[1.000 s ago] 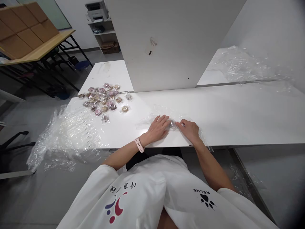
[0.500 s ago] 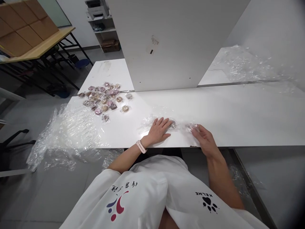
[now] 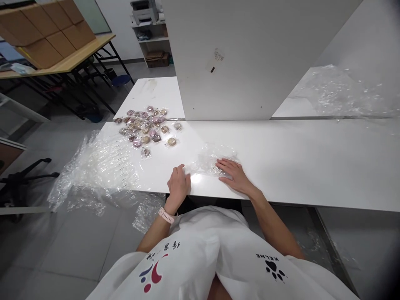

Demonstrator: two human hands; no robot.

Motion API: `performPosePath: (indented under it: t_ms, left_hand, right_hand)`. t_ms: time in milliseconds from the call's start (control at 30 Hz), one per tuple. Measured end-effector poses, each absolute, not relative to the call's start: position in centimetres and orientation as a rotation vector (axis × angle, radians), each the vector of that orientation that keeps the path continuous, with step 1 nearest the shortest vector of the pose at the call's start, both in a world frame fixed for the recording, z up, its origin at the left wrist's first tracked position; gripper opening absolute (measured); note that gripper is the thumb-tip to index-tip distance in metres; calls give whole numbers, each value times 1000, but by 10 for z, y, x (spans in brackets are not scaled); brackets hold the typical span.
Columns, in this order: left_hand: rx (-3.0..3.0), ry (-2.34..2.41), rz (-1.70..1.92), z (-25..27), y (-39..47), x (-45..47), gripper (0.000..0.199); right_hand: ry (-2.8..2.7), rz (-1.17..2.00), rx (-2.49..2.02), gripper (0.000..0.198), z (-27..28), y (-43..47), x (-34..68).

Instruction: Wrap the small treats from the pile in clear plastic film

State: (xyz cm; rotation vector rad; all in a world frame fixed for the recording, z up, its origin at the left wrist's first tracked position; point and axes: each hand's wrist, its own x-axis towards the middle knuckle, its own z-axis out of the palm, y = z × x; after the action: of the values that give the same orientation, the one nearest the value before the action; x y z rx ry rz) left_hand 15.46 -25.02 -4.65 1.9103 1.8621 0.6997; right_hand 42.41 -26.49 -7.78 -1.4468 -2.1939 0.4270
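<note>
Clear plastic film (image 3: 208, 157) lies crumpled on the white table. My right hand (image 3: 234, 176) rests flat on its right part, fingers stretched out. Something small under these fingers is mostly hidden by hand and film. At the film's left end, my left hand (image 3: 178, 183) is closed with curled fingers, on the film's edge. A pale pink band (image 3: 166, 215) circles the left wrist. To the left is a loose pile of small individually wrapped pieces (image 3: 145, 129), brown, tan and purplish.
A heap of clear plastic packaging (image 3: 103, 166) hangs over the table's (image 3: 312, 162) left front edge. A white upright panel (image 3: 243, 62) stands behind the table. More clear film (image 3: 340, 89) lies at the back right. Cardboard boxes (image 3: 62, 37) stand on a wooden table.
My right hand has moved left and now lies flat on the film. My left hand has drawn back left and closed at the film's left end. The view has shifted slightly.
</note>
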Motion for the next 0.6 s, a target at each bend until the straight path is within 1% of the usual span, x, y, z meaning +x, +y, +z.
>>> performPosePath:
  t_ms: [33,67,133,200,267,367,400,467,500,533,600]
  left_hand:
    - [1717,1787,722,-43,-241,156,18]
    - [1515,1675,762,-40,-231,162,13]
    - [1179,1394,871,-32,-213,184,12]
    - [1043,1147,951,-23,-204,213,12]
    - [1125,969,898,-16,-205,238,17]
    - [1444,718,658,-10,-217,250,26]
    - [1569,631,585,-10,-222,248,32]
    - [1807,514,510,-13,-229,239,53]
    - [1900,510,502,-17,-232,234,57]
    - [1968,550,512,-22,-233,232,54]
    - [2014,717,542,-31,-231,233,36]
  right_hand:
    - [-2166,435,-1435,44,-78,-264,425]
    - [-2128,436,-1421,41,-78,-263,425]
    - [-2037,414,-1388,36,-80,-260,423]
    - [-1955,376,-1370,32,-83,-259,421]
    - [-1893,349,-1392,32,-85,-260,420]
    - [-1799,362,-1473,37,-83,-270,422]
    - [-1764,401,-1487,38,-81,-275,424]
    - [-1680,539,-1492,36,-74,-284,426]
    - [-1633,630,-1492,34,-70,-287,427]
    - [-1585,718,-1497,33,-66,-288,428]
    - [-1479,821,-1537,33,-59,-284,428]
